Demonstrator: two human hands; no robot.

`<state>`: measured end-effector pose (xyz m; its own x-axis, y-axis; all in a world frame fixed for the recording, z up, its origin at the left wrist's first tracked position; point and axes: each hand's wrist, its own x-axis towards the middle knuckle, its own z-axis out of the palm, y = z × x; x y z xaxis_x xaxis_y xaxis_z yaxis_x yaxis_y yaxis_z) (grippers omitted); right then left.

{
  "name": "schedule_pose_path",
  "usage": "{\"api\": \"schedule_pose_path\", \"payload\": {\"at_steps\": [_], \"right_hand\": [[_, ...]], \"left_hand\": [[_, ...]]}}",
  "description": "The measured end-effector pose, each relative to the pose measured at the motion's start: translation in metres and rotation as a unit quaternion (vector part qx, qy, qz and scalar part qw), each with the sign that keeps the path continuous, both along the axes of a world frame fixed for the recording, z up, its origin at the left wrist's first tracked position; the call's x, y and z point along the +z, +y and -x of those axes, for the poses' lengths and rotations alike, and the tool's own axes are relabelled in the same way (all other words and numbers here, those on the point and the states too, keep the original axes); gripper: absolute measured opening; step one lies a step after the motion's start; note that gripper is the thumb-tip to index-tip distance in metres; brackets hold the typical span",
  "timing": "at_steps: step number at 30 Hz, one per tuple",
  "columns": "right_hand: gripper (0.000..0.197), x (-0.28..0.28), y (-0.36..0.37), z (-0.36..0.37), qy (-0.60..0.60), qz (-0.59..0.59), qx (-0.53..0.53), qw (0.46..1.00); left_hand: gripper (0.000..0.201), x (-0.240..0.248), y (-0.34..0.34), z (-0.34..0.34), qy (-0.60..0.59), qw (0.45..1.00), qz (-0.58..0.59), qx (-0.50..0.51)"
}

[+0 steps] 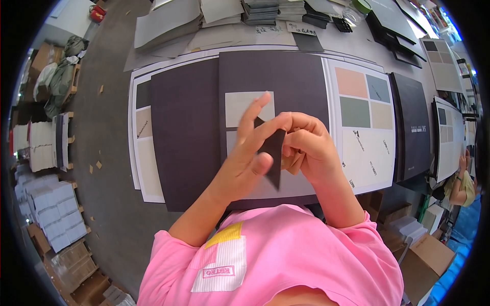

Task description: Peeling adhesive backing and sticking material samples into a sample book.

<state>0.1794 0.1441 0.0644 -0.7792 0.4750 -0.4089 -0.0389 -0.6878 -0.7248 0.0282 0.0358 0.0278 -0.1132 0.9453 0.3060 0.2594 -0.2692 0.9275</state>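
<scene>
Pink shirt (306,245) fills the lower view, and before it the left hand (240,155) and right hand (314,145) meet over a dark board (273,71). A dark card (275,171) hangs between them, tilted. The left is half open, upper fingers stretched, thumb apart across the card's face; the right is curled, fingertips drawn together at the card's edge. Which one bears its weight, I cannot tell. Under the right fingers shows a tan piece (293,163), partly hidden. Beyond the fingers, a grey swatch (234,110) lies on the board. Rightward come a white panel (375,168) with coloured swatches (354,113), then a black book (411,127). Stacked sheets (168,23) line the far side.
</scene>
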Motion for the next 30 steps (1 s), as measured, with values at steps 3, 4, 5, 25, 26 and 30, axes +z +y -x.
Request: {"api": "schedule_pose_path", "payload": {"at_steps": [3,4,5,25,26,30], "right_hand": [[0.01,-0.013,-0.001,0.002,0.06,-0.02,-0.038,0.997],[0.01,-0.013,-0.003,0.005,0.06,-0.019,-0.037,0.997],[0.011,-0.013,-0.007,0.009,0.085,-0.04,-0.055,0.994],[0.009,-0.013,0.059,-0.031,-0.111,-0.428,-0.44,0.782],[0.015,-0.015,0.071,-0.035,-0.12,-0.45,-0.464,0.754],[0.041,-0.026,0.11,-0.084,-0.073,-0.375,-0.433,0.816]], "left_hand": [[0.04,-0.001,0.002,-0.001,0.05,0.996,-0.032,0.062],[0.039,-0.005,0.002,-0.001,0.029,0.996,-0.044,0.076],[0.038,-0.008,0.003,-0.002,0.008,0.994,-0.057,0.09],[0.012,-0.008,0.014,0.005,-0.084,0.949,-0.161,0.256],[0.014,-0.007,0.015,0.008,-0.083,0.942,-0.161,0.284],[0.026,0.006,0.032,0.025,-0.177,0.938,-0.084,0.285]]}}
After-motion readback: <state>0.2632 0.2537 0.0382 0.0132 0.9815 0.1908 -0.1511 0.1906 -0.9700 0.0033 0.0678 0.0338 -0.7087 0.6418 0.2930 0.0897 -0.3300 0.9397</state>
